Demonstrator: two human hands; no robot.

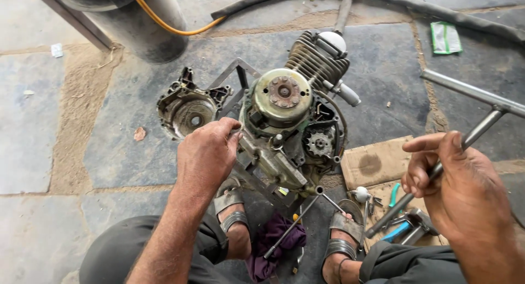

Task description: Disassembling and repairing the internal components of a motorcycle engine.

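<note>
Grey, greasy metal motorcycle engine [290, 131] sits centre frame on a stone slab floor [383, 76], propped in a thin metal stand [232, 76]. Long axis runs diag.: finned cylinder w/ rounded head points up-right, away from the person; crankcase end points down-left toward the sandalled feet. Round rusty flywheel rotor faces up toward the camera; small toothed sprocket [319, 144] shows just right of it.

Left hand [206, 155] comes in from lower left, forearm angled up-right, back of hand to camera, fingers curled onto the engine's left edge beside the rotor. Closed on the casing; exact grip hidden.

Right hand [454, 188] is at right, well apart from the engine, wrist bent, fingers wrapped round a long steel T-handle wrench [465, 139]. Shaft slants from upper right down-left; crossbar at upper right.

Removed grey engine side cover [188, 111] lies just left of the engine, hollow side up. Purple rag [273, 240] lies btwn the feet. Brown cardboard piece [374, 163] w/ scattered tools, incl. blue-handled ones, lies lower right.
</note>
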